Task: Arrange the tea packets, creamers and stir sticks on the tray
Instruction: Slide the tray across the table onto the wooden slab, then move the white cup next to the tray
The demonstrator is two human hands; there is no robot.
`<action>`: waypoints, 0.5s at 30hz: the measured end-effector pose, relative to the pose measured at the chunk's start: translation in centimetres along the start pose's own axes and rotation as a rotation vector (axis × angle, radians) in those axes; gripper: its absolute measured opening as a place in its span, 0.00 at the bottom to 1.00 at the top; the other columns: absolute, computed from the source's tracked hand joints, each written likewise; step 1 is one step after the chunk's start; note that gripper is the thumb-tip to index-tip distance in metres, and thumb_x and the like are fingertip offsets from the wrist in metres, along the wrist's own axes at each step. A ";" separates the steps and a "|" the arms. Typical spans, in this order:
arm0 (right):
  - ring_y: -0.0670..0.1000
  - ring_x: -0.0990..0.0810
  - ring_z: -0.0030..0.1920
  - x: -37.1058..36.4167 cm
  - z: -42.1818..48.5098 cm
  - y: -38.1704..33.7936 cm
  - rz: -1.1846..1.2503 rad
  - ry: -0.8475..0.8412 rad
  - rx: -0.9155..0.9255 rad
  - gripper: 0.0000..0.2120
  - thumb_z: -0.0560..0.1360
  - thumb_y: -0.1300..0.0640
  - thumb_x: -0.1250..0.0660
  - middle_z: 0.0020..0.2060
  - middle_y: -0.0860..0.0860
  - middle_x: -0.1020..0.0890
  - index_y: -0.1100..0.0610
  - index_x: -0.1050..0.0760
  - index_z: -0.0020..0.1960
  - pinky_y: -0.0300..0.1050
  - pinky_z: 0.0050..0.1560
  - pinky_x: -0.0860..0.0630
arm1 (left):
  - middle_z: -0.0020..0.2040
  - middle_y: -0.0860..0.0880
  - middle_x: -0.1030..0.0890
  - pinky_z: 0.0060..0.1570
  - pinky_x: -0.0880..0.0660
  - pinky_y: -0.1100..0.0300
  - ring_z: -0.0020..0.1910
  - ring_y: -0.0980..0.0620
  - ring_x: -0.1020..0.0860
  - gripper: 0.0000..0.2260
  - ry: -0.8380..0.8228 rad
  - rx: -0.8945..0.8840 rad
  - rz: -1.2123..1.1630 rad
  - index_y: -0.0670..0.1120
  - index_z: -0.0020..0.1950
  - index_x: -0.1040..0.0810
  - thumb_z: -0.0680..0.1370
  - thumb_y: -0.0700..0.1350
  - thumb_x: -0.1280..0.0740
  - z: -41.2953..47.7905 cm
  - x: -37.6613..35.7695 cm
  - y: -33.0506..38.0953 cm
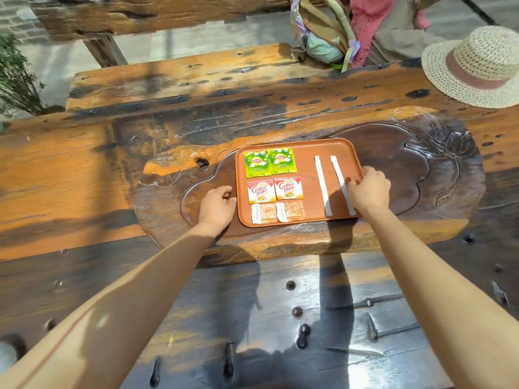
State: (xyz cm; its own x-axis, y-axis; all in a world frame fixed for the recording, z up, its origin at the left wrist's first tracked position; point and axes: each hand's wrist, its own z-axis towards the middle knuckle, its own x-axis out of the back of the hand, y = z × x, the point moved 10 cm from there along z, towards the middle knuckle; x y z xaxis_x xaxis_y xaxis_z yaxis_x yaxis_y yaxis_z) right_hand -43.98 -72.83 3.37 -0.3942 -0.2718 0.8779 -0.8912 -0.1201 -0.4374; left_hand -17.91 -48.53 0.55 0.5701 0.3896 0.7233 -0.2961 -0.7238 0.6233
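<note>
The left hand [217, 204] is held loosely curled and empty on the dark carved wooden table [280, 290], just beside the left rim of the rounded reddish-brown rectangular tray [309, 211]. The right hand [369, 190] is laid over the tray's right rim, its fingertips [351, 184] touching the nearer of two white paper-wrapped stir sticks [323, 185]; whether it is pinched cannot be told. Between the hands, two green tea packets [269, 162], two red-and-white creamers [275, 190] and two clear sachets [276, 212] are ranged in rows.

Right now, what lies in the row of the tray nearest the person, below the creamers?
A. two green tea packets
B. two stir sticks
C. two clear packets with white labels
C: two clear packets lie under the Coffee mate creamers, at the tray near edge.
</note>
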 end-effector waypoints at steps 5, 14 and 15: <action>0.61 0.26 0.60 -4.8 -8.0 -6.5 0.140 -0.252 0.235 0.18 0.76 0.58 0.38 0.59 0.62 0.23 0.62 0.29 0.64 0.50 0.60 0.31 | 0.64 0.43 0.24 0.56 0.36 0.67 0.59 0.47 0.24 0.16 0.113 0.085 -0.159 0.43 0.65 0.27 0.77 0.39 0.39 -4.1 3.3 -6.0; 0.51 0.22 0.45 -17.3 -25.2 -14.8 -0.017 -0.905 0.513 0.11 0.78 0.56 0.39 0.45 0.55 0.17 0.61 0.21 0.51 0.38 0.39 0.35 | 0.56 0.43 0.19 0.50 0.33 0.65 0.54 0.46 0.22 0.11 0.093 0.155 -0.106 0.42 0.55 0.20 0.77 0.38 0.38 -13.0 8.7 -19.7; 0.55 0.21 0.50 -18.8 -26.8 -15.6 -0.112 -0.919 0.574 0.12 0.78 0.57 0.40 0.50 0.58 0.17 0.62 0.21 0.51 0.41 0.41 0.35 | 0.57 0.43 0.19 0.52 0.32 0.63 0.55 0.45 0.22 0.11 0.086 0.192 -0.088 0.42 0.56 0.21 0.77 0.39 0.38 -14.2 9.1 -21.3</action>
State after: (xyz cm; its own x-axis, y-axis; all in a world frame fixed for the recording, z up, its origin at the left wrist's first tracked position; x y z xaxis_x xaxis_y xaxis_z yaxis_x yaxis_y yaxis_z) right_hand -28.64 -40.27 -1.10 0.2137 -0.8130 0.5416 -0.5796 -0.5518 -0.5997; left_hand -17.29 -21.44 -1.90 0.5174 0.4970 0.6966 -0.0924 -0.7768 0.6229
